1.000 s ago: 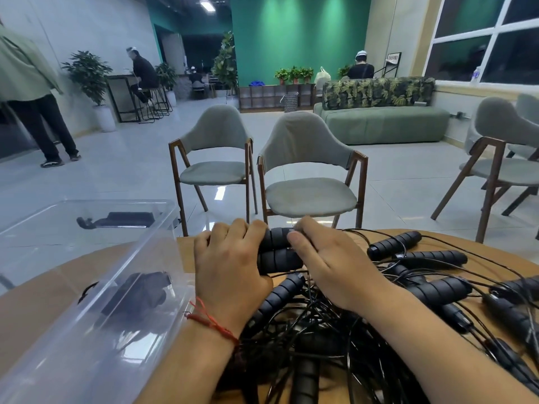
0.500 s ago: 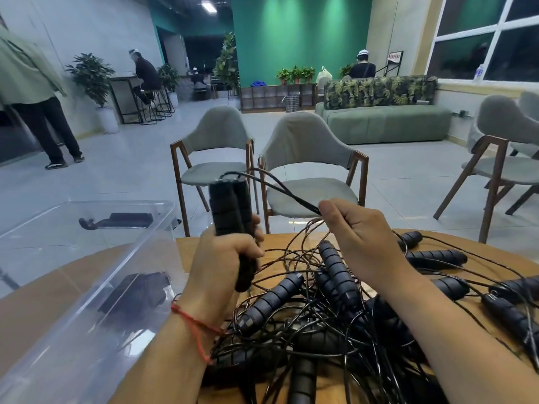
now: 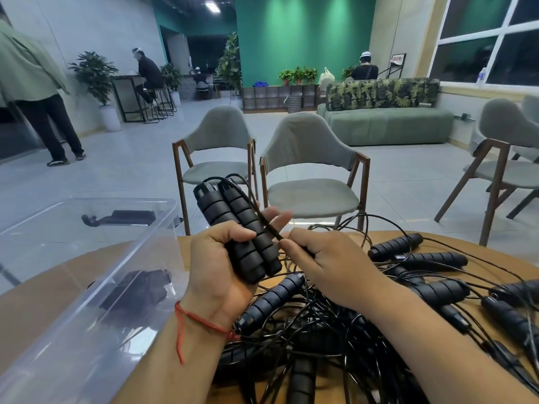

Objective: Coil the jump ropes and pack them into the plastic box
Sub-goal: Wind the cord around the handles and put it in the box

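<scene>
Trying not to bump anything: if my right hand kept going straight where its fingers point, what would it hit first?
Probably the two black handles gripped in the left hand; the right hand, pinching the cord, points leftward at them. Depth is unclear.

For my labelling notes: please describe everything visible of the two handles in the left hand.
The two handles are black, with ribbed foam-like grips and smooth caps on top. They lie side by side, touching, tilted up and leftward above the table. The left hand grips their lower part. A thin black cord loops from the caps, crosses them and is pinched by the right hand.
</scene>
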A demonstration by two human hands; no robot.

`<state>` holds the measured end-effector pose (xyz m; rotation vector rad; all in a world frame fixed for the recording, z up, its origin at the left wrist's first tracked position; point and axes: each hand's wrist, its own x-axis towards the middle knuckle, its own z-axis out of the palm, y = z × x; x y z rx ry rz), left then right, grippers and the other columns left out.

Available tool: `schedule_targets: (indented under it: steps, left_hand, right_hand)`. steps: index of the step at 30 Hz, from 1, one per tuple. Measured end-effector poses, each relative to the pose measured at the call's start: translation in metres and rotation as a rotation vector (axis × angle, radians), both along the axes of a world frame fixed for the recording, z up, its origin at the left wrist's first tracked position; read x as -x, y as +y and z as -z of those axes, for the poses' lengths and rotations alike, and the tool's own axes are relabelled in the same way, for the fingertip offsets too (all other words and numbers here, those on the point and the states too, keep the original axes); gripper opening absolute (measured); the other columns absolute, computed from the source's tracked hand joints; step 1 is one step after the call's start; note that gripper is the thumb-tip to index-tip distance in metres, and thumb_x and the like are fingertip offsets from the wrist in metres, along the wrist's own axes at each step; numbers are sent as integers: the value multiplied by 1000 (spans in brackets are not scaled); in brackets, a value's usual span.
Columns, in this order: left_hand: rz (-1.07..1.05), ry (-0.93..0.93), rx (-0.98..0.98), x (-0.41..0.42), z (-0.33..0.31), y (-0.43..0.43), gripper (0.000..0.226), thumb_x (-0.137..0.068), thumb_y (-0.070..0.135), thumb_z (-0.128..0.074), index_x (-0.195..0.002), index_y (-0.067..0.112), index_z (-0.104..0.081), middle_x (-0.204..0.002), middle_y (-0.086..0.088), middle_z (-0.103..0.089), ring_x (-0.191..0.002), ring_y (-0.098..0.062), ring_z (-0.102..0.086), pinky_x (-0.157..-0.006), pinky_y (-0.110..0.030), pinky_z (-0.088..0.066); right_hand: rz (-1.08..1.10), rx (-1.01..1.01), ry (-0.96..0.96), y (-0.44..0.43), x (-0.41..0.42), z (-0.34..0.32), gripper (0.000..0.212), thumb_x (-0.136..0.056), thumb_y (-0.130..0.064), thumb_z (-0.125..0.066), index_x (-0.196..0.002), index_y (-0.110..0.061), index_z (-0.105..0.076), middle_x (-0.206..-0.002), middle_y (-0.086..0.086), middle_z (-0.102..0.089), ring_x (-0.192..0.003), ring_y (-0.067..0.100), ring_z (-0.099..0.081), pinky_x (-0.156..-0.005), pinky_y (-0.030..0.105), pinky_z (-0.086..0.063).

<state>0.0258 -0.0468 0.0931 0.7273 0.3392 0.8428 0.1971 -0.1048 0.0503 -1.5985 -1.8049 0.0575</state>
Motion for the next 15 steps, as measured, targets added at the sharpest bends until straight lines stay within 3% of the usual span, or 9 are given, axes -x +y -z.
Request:
schedule_targets:
  steps: [2, 4, 7, 10, 15]
  left_hand:
    - [-28, 22, -8, -1, -1, -1, 38, -71, 2, -43, -73, 11, -80, -82, -7, -71, -85, -28, -73, -98, -46, -47]
    - [-55, -41, -10, -1, -1, 0, 32, -71, 0, -44, -90, 9, -68, -79, -6, -59, -75, -24, -61, -100, -49, -48]
    - [-111, -93, -3, 0, 0, 7, 26, -72, 0, -47, -96, 10, -53, -80, -7, -52, -72, -22, -53, -104, -55, -50]
    - [-174, -67, -17, 3, -1, 15, 22, -72, 2, -57, -93, 8, -53, -77, -7, -52, -70, -21, -52, -101, -55, -51]
    - [-177, 29, 34, 5, 3, 24, 14, -93, 12, -65, -100, 11, -53, -80, -6, -55, -71, -20, -56, -79, -44, -61]
  right_hand:
    - [-10, 76, -16, -3, -3, -4, 30, -108, -59, -44, -80, -53, -54, -68, -12, -60, -69, 10, -59, -59, 27, -41]
    - [7, 144, -36, -6, -15, -9, 39, -101, -70, -42, -77, -44, -59, -67, -9, -61, -65, 10, -59, -59, 29, -42]
    - [54, 178, -17, -13, -43, -19, 54, -93, -78, -47, -79, -30, -67, -70, -5, -64, -66, 12, -59, -63, 38, -47]
    - [122, 136, -5, -22, -72, -26, 46, -91, -74, -59, -78, -31, -68, -64, -9, -60, -59, 10, -52, -61, 37, -45]
    - [180, 48, 30, -36, -93, -35, 41, -91, -69, -66, -77, -31, -66, -59, -8, -54, -56, 13, -47, -59, 37, -44]
